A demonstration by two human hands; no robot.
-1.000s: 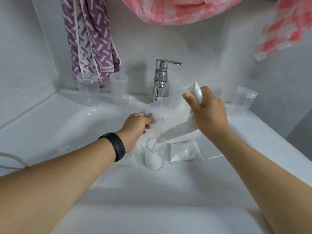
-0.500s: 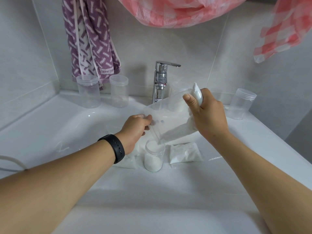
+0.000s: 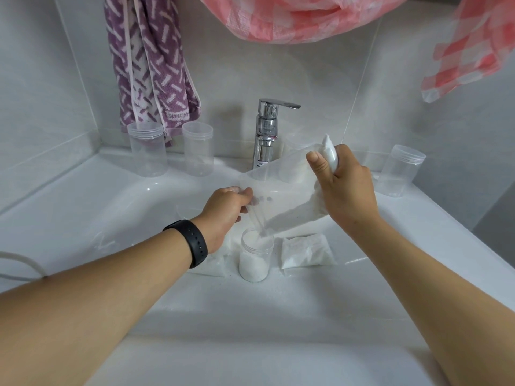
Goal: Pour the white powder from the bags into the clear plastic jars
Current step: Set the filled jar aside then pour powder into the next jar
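A clear plastic bag (image 3: 287, 196) of white powder hangs tilted over an open clear jar (image 3: 255, 259) standing in the sink basin. My right hand (image 3: 345, 188) grips the bag's raised bottom end. My left hand (image 3: 227, 208) pinches the bag's lower open edge, whose corner dips into the jar's mouth. The jar is partly filled with white powder. A sealed bag of powder (image 3: 305, 250) lies just right of the jar. Another powder bag (image 3: 213, 264) lies to its left, partly hidden under my left wrist.
Two empty clear jars (image 3: 147, 151) (image 3: 198, 147) stand at the back left of the white sink (image 3: 83, 207), one more jar (image 3: 401, 169) at the back right. A chrome tap (image 3: 266, 132) rises behind the bag. A purple towel (image 3: 152, 65) and pink checked cloth (image 3: 301, 18) hang above.
The bag's lower corner has dropped a little toward the jar's mouth. Both hands keep their hold in nearly the same place.
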